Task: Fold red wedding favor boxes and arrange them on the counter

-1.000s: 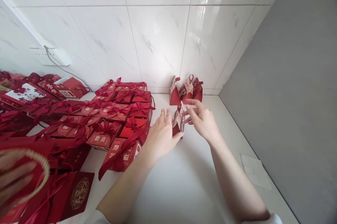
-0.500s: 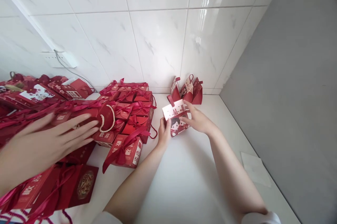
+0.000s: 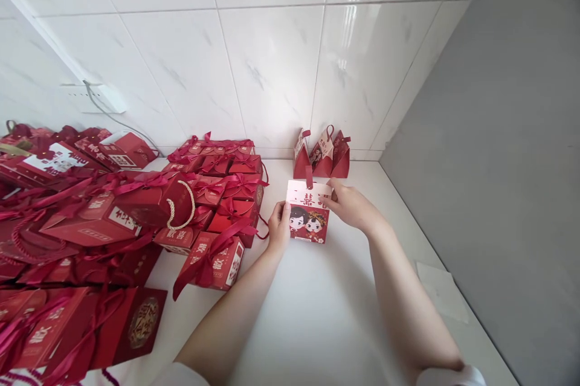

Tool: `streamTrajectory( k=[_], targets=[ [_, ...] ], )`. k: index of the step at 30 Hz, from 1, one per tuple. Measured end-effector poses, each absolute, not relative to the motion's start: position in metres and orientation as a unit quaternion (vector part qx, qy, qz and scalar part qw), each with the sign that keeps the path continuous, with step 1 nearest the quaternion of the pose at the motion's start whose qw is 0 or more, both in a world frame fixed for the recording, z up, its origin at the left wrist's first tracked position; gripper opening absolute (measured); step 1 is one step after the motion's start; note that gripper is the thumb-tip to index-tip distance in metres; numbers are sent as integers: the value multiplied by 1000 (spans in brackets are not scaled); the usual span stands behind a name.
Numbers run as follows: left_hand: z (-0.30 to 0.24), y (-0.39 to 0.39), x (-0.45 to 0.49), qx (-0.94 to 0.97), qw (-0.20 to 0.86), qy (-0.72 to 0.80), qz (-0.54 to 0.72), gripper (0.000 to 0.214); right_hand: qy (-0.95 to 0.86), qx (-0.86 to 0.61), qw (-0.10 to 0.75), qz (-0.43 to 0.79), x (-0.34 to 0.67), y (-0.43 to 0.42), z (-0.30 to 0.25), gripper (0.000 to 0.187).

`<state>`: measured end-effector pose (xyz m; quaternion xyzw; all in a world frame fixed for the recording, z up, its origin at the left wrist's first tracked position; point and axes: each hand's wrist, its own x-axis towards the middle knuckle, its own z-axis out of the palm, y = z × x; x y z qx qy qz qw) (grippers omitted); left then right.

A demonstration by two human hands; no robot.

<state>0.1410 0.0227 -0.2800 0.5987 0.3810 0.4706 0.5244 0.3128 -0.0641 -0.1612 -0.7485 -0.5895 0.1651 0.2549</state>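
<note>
A small red and white gift box (image 3: 309, 226), printed with two cartoon faces and topped by a red ribbon loop, stands between my hands on the white table. My left hand (image 3: 279, 224) grips its left edge, thumb on the front. With my right hand (image 3: 351, 203) I pinch its upper right edge; some of those fingers are hidden behind it. Just beyond, against the wall, a row of similar triangular gift boxes (image 3: 322, 156) stands upright with ribbon loops on top.
Many red ribbon-tied boxes (image 3: 212, 259) are piled along the left side. A wall socket (image 3: 93, 98) with a grey cable is at the back left. A grey panel (image 3: 489, 162) borders the table on the right, with a pale flat sheet (image 3: 441, 289) near it.
The gift box has turned so its printed front faces me squarely, and my right hand has shifted slightly right and down. Another person's hand over the left pile has left the view.
</note>
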Motion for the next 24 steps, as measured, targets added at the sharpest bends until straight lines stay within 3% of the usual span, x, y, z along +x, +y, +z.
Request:
streamTrajectory(
  k=[8, 19, 24],
  targets=[
    [-279, 14, 138, 625, 506, 327, 497, 34, -595, -755, 232, 148, 311, -74, -147, 9],
    [-278, 12, 142, 656, 554, 281, 429, 36, -582, -786, 172, 121, 318, -94, -131, 34],
    [-274, 11, 140, 668, 527, 292, 438, 37, -588, -777, 184, 134, 314, -90, -135, 20]
  ],
)
